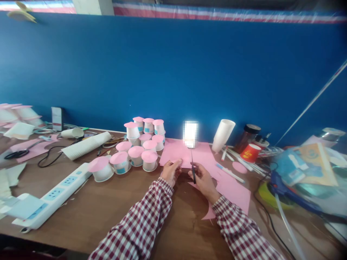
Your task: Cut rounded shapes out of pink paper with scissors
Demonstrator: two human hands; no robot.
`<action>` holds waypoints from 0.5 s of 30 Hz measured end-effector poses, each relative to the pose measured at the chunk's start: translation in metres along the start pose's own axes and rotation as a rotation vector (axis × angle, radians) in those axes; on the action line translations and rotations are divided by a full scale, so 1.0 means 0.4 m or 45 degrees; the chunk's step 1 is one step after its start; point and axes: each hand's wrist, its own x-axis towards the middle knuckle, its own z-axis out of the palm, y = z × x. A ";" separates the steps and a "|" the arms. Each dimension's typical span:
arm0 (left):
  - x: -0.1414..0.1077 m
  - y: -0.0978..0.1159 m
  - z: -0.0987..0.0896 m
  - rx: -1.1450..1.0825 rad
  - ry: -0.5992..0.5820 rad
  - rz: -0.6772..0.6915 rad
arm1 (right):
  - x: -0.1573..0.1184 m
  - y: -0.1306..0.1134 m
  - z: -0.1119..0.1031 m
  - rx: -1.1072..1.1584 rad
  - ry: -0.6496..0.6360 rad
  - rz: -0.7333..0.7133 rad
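Dark-handled scissors (193,172) are gripped in my right hand (205,182), their blades pointing away from me over pink paper (173,148). My left hand (171,172) is closed, thumb and fingers pinching the near left edge of that paper. A bright pixelated patch hides what stands just beyond the blade tips. More cut pink paper (235,193) lies under and beside my right forearm, with a curved scrap (208,213) near the sleeve. To the left of my hands, several white paper cups (149,165) stand upside down, each topped with a pink paper disc.
A white power strip (59,191) and a ribbed stack of white cups (85,145) lie at left. On the right are another cup stack (223,133), a red cup (251,153), a pen (230,173), a blue glue gun (292,196) and plastic bags. A blue partition (173,72) rises behind.
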 end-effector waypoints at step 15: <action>-0.007 0.008 0.008 -0.057 0.050 -0.022 | -0.005 -0.022 0.003 0.032 -0.001 0.013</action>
